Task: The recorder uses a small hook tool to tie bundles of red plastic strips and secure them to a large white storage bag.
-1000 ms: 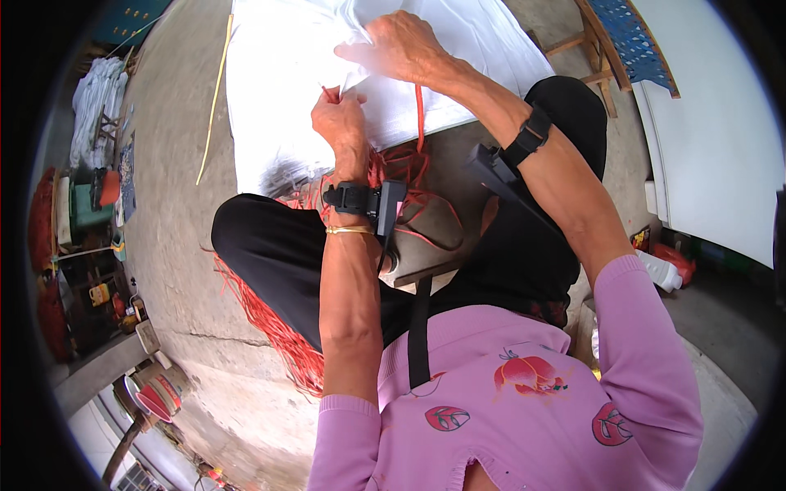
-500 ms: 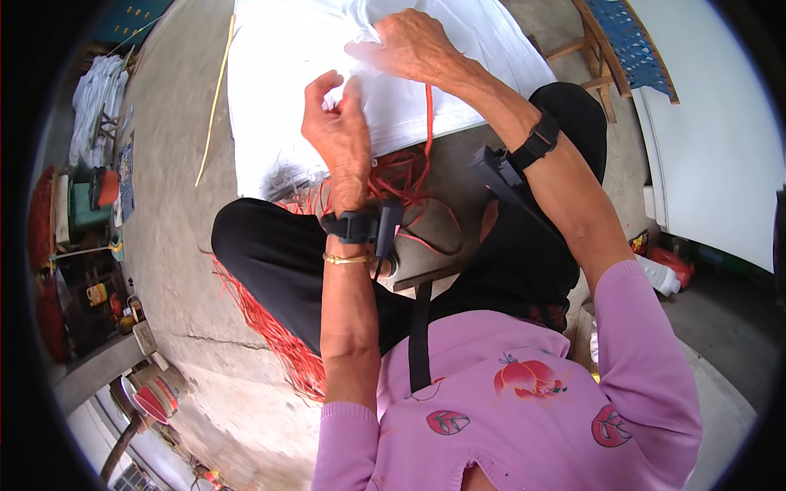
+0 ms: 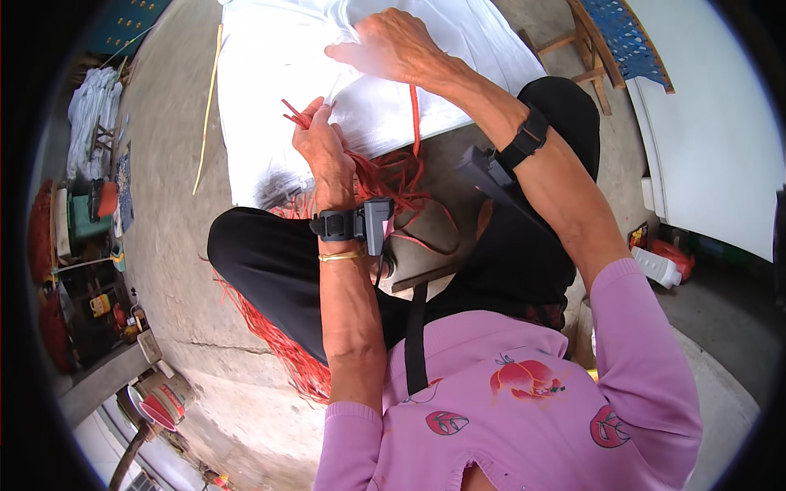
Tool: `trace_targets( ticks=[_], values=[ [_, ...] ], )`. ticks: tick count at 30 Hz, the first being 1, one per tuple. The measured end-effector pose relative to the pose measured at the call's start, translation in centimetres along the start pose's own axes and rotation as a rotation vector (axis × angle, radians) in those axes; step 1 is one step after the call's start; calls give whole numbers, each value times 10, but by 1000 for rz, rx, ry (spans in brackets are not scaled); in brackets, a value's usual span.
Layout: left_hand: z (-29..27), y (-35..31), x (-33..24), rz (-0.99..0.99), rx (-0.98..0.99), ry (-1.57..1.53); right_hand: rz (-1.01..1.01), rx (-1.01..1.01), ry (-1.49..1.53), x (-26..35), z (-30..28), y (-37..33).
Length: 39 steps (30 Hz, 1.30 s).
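Pinching left hand (image 3: 321,146): fingertips closed on a few red strands (image 3: 296,117), whose short ends jut out past the fingers toward the left edge of the white cloth (image 3: 266,90).
Right hand (image 3: 395,49): over the far part of the same cloth, toward its middle; the fingertips are blurred, so whether they grip anything cannot be told.
Hanging red strand (image 3: 415,114): emerging below the right hand and running down across the near edge of the cloth; its upper end is hidden.
Red tangle (image 3: 385,178): loose loops just beyond the near edge, beside the left wrist, with one thin loop trailing away from the cloth.
Cloth support: hidden beneath the white cloth; its kind cannot be told.
Near left corner of cloth: creased and greyish, with further red ends showing at its rim.
Red bundle (image 3: 282,348): long strands lying beside the left trouser leg (image 3: 262,241), apart from both hands.
Yellow strip (image 3: 206,123): on the floor (image 3: 168,172), beside the left edge of the cloth.
Change, left hand: half a second ago its fingers were parted with no strand visible between them; now they are closed, with red ends showing, and the hand sits slightly nearer the near edge.
Change, right hand: little altered in place.
Meaning for the work: the strands appear to be under the left hand's control; no completed fastening can be made out.
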State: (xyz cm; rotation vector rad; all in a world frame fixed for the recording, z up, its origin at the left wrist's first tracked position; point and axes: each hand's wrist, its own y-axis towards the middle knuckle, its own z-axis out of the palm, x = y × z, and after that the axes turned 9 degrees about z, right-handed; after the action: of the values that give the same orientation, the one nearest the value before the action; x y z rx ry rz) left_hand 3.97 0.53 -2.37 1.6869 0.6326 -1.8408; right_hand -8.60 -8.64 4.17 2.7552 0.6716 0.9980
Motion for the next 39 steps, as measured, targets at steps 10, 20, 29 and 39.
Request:
trace_targets(
  ticks=[10,20,29,39],
  values=[
    [-3,34,3,-676,361,-635,-30,-46,2,-3,-2,1],
    [-6,55,1,-600,201,-394,-163,-46,-129,-12,2,-1],
    [-9,53,-10,-372,193,-108,-282,11,-381,-14,1,-8],
    [8,52,-24,511,184,835,-386,-8,-384,-10,1,-12]
  ],
)
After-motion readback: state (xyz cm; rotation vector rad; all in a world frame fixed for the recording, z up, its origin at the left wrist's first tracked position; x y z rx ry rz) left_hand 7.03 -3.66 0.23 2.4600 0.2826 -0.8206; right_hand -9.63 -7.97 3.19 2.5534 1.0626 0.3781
